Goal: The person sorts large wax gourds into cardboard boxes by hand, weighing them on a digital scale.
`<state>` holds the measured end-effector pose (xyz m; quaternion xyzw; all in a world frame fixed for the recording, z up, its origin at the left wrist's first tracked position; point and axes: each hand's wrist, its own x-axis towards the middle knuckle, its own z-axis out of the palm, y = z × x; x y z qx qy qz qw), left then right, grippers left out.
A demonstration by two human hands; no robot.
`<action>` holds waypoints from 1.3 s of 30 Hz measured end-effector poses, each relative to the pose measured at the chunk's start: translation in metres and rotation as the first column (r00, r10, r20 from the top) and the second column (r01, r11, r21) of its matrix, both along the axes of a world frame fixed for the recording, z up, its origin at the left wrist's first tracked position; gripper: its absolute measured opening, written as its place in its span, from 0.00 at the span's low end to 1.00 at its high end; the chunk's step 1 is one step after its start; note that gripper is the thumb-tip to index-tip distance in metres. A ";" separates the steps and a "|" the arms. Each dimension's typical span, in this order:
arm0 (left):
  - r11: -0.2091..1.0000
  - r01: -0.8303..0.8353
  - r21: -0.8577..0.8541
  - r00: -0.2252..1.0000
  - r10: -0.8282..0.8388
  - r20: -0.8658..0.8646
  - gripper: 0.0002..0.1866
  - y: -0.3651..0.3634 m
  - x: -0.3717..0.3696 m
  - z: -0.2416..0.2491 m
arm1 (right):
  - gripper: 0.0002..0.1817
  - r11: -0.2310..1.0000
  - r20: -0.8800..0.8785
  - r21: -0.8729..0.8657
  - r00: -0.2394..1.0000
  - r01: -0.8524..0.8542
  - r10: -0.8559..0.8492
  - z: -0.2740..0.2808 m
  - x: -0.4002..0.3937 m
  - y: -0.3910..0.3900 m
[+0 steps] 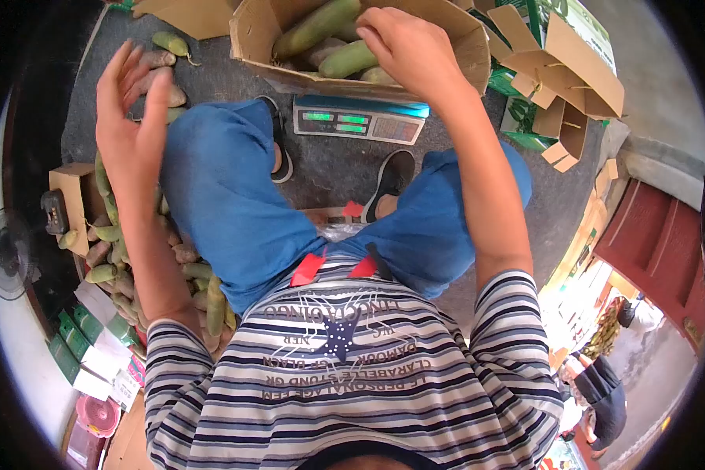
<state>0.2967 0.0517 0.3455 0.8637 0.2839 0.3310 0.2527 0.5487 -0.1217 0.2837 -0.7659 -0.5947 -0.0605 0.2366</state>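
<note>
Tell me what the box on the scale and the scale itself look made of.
Box: brown corrugated cardboard, matte, with bent flaps and raw edges. Scale: grey casing, probably plastic, with a smooth front panel and green lit displays; the weighing plate is hidden under the box, so its material cannot be told.

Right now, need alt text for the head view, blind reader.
A seated person's right hand reaches into a cardboard box of green cucumbers set on a digital scale, while the open left hand hovers above loose cucumbers on the floor.
</note>
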 end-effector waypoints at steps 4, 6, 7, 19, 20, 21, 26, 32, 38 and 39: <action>0.888 0.403 0.222 0.903 -0.346 -0.255 0.24 -0.052 0.072 0.038 | 0.09 0.992 -0.020 0.120 0.999 0.041 -0.039 0.018 0.005 0.009; 0.798 0.564 0.213 0.774 -0.421 -0.472 0.23 -0.067 0.106 0.030 | 0.10 0.974 -0.046 0.144 0.985 0.174 -0.169 0.029 0.019 0.009; 0.759 0.627 0.175 0.690 -0.437 -0.577 0.21 -0.073 0.118 0.018 | 0.11 0.959 -0.065 0.153 0.971 0.240 -0.232 0.034 0.027 0.008; 0.660 0.750 0.048 0.359 -0.344 -0.868 0.13 -0.076 0.150 -0.092 | 0.15 0.968 0.025 -0.020 0.968 0.248 -0.248 -0.009 0.103 0.007; 0.676 0.737 0.011 0.334 -0.350 -0.876 0.13 -0.077 0.153 -0.093 | 0.16 0.973 0.079 -0.014 0.970 0.232 -0.230 -0.022 0.107 0.011; 0.671 0.741 0.005 0.328 -0.357 -0.874 0.12 -0.077 0.153 -0.092 | 0.16 0.976 0.132 -0.009 0.968 0.217 -0.213 -0.034 0.111 0.016; 0.635 0.772 0.018 0.337 -0.385 -0.859 0.08 -0.075 0.157 -0.096 | 0.20 0.848 0.065 -0.415 0.940 0.330 -0.335 -0.047 0.113 0.039; 0.528 0.849 0.014 0.302 -0.465 -0.832 0.06 -0.070 0.162 -0.096 | 0.16 0.829 0.142 -0.507 0.972 0.235 -0.189 -0.045 0.117 0.044; 0.416 0.909 0.006 0.221 -0.470 -0.854 0.05 -0.079 0.177 -0.075 | 0.18 0.899 0.155 -0.422 0.986 0.121 -0.060 -0.043 0.129 -0.001; 0.386 0.922 0.026 0.227 -0.486 -0.844 0.05 -0.084 0.180 -0.073 | 0.18 0.899 0.170 -0.415 0.983 0.139 -0.073 -0.040 0.131 -0.019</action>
